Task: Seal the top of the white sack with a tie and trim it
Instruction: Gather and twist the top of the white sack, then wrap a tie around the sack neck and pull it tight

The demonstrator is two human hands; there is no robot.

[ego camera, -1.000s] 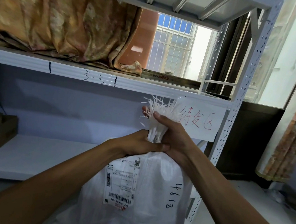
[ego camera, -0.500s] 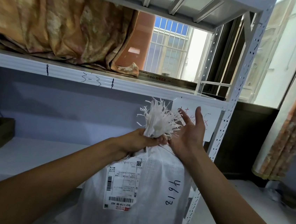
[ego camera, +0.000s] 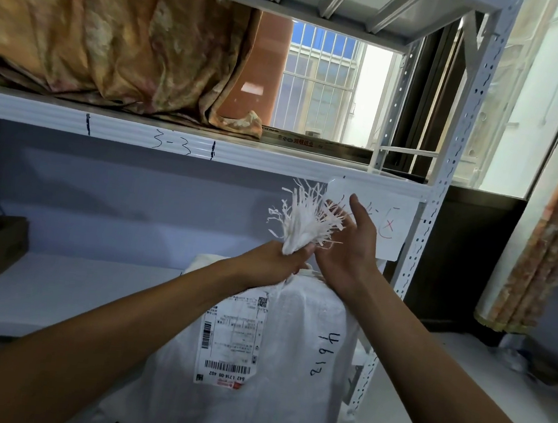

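White woven sack [ego camera: 288, 367] stood low against the metal rack [ego camera: 436, 228], its neck bunched, I judge, so a tie could go round it. Your left hand [ego camera: 272, 262] gripped that neck just under the frayed fringe [ego camera: 304, 219]. Your right hand [ego camera: 349, 253] was open, fingers [ego camera: 357, 209] straight and loosely spread against the strands, holding nothing.

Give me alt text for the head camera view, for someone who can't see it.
A left hand grips the gathered neck of a white sack, its frayed top fanning upward; the right hand is open beside the fray. The sack bears a label and stands by a white shelf marked 3-3.
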